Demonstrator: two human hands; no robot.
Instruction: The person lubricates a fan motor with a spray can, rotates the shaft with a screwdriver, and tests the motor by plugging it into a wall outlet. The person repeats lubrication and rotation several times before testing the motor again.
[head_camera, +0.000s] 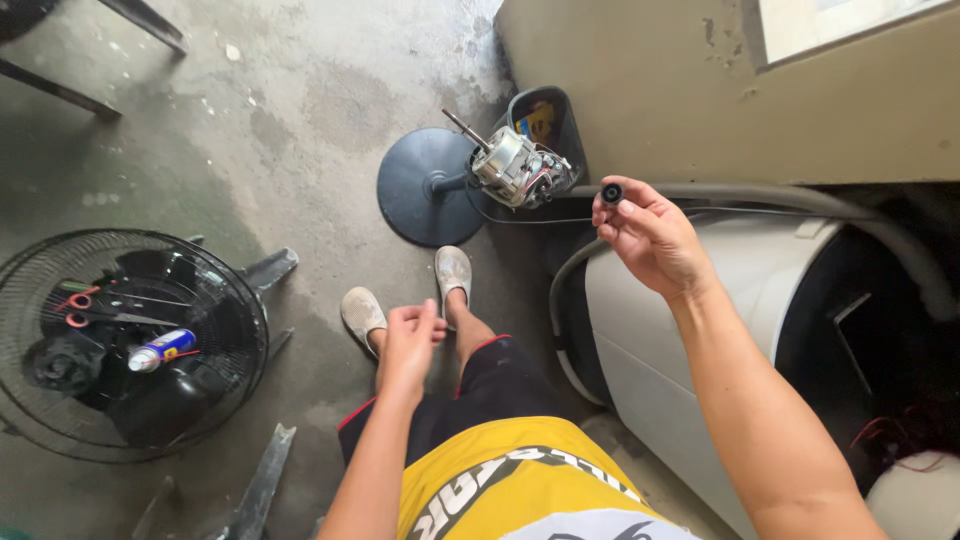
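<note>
here, one small black knob (611, 192) pinched in right hand (648, 240); left hand (408, 345) loosely curled, empty; one fan motor (515, 168) nearby

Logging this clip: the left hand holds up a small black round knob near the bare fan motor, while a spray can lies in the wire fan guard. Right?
Not quite: the head view shows the right hand holding up the small black round knob; the left hand is empty. The bare fan motor, spray can and wire fan guard are as stated.

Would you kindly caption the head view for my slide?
Right hand pinches small black round knob near exposed silver fan motor; left hand empty.
</note>
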